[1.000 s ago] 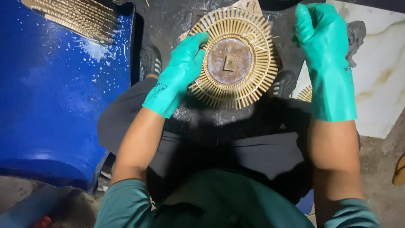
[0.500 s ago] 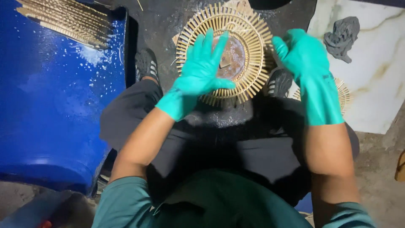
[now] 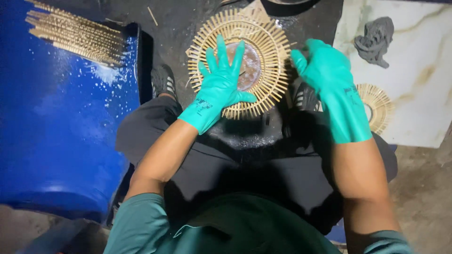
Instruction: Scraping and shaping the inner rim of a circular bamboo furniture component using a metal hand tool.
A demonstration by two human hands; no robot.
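A round sunburst disc of bamboo sticks [image 3: 263, 42] with a brownish centre lies on the dark floor between my feet. My left hand [image 3: 221, 84], in a teal glove, rests flat on its lower left part with fingers spread. My right hand [image 3: 325, 70], also in a teal glove, hovers open just beside the disc's right edge, holding nothing.
A blue barrel [image 3: 61, 122] lies at the left with a bundle of bamboo sticks [image 3: 75, 33] on it. A marble slab [image 3: 414, 75] at the right carries a grey rag [image 3: 374, 40]; a second, smaller stick disc [image 3: 376, 106] sits at its edge. My shoes [image 3: 164, 81] flank the disc.
My left hand moved from the disc's left rim onto its face and flattened. My right hand dropped from above right to beside the disc's right edge.
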